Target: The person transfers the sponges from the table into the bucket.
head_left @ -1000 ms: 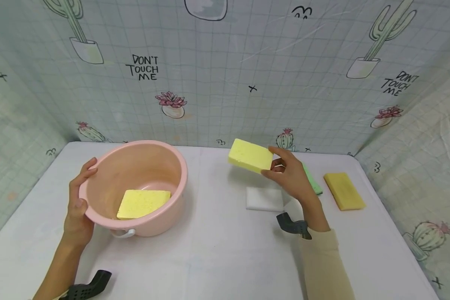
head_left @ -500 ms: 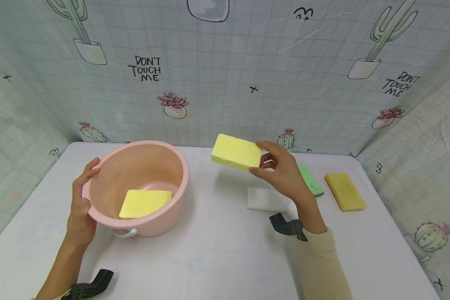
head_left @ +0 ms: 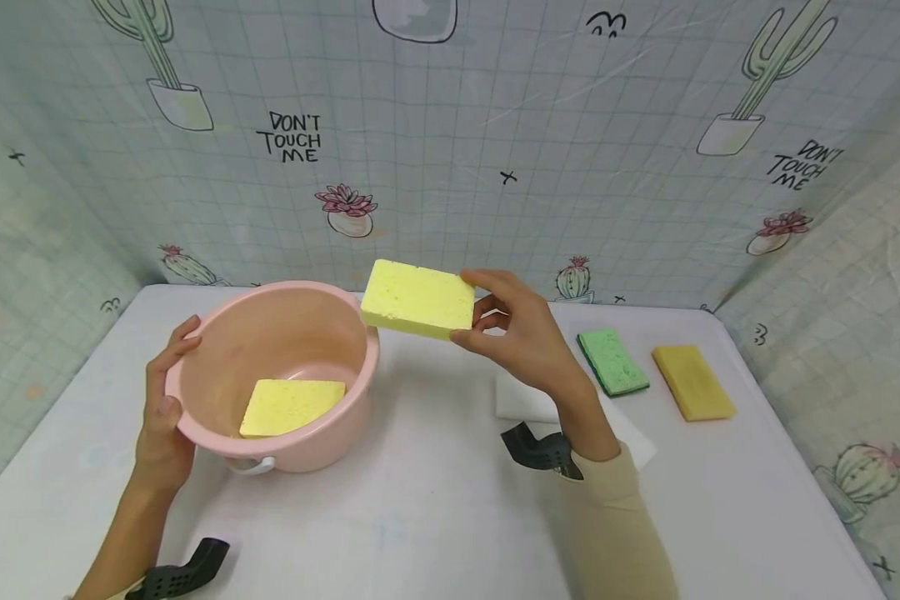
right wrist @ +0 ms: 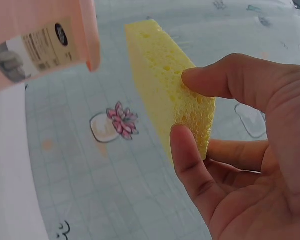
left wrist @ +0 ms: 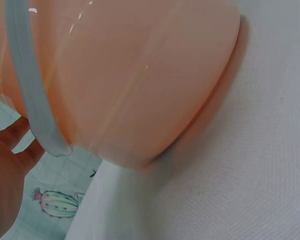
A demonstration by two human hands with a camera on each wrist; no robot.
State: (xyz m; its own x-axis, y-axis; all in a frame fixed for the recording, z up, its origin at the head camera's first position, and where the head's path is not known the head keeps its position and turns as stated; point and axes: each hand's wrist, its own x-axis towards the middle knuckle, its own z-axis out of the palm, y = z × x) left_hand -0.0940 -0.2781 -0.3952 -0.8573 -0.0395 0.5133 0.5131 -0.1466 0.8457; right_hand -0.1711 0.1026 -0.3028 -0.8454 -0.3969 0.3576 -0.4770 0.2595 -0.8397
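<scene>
A pink basin [head_left: 330,433] stands on the white table, tilted up toward me, with a yellow sponge [head_left: 291,406] lying inside it. My left hand [head_left: 161,404] grips the basin's left rim; the left wrist view shows the basin's outer wall [left wrist: 140,80] and white handle [left wrist: 32,90]. My right hand [head_left: 513,337] pinches a second yellow sponge [head_left: 417,298] by its right end, in the air just past the basin's right rim. In the right wrist view thumb and fingers clamp that sponge [right wrist: 162,85] beside the basin's rim [right wrist: 87,35].
A white sponge [head_left: 521,398] lies on the table under my right forearm. A green sponge [head_left: 612,362] and a darker yellow sponge [head_left: 693,382] lie at the right. Patterned cloth walls close in the table [head_left: 435,517] on three sides.
My right hand has carried the yellow sponge leftward, from above the white sponge to the basin's right rim. This uncovers the green sponge. The left hand and basin stay put.
</scene>
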